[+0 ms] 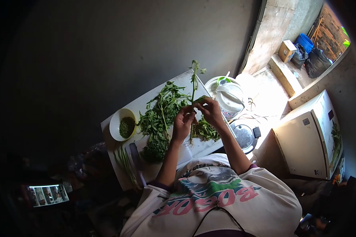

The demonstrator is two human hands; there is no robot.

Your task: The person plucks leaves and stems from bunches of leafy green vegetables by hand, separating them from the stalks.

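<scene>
My left hand (182, 123) is closed around the stalk of a leafy green stem (194, 85), which stands upright above the table with its roots hanging below. My right hand (210, 113) pinches at the same stem, by a leaf on its right side. Under my hands, a heap of leafy greens (166, 104) covers the middle of the white table (182, 81). Loose leaves (205, 130) lie beneath my right hand. Nearer my left forearm sits a mound of finely cut or curly greens (156, 150), beside a wide-bladed knife (135, 156) with a purple handle.
A bowl (115, 125) of chopped greens stands at the table's left, above long thin green stalks (124, 164). To the right are a rice cooker (229, 96), a lidded pot (244, 136) and a small fridge (300, 136). A doorway step (284, 75) lies beyond.
</scene>
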